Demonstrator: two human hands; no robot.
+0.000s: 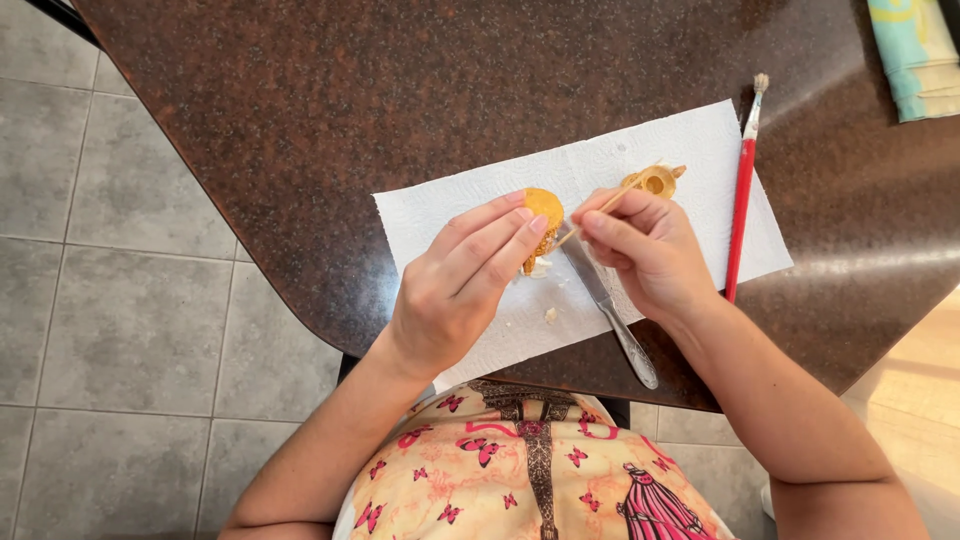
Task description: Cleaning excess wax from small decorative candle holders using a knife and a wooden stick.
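My left hand grips a small round orange-yellow piece by its edge, holding it over a white paper towel. My right hand pinches a thin wooden stick, whose tip points at the orange piece. A small gold-coloured ring-shaped part lies on the towel just beyond my right fingers. A metal table knife rests on the towel under my right hand, handle toward me.
A red-handled paintbrush lies along the towel's right edge. The dark speckled brown table has a rounded near edge. A folded pale blue and yellow cloth sits at the far right corner. Grey floor tiles lie left.
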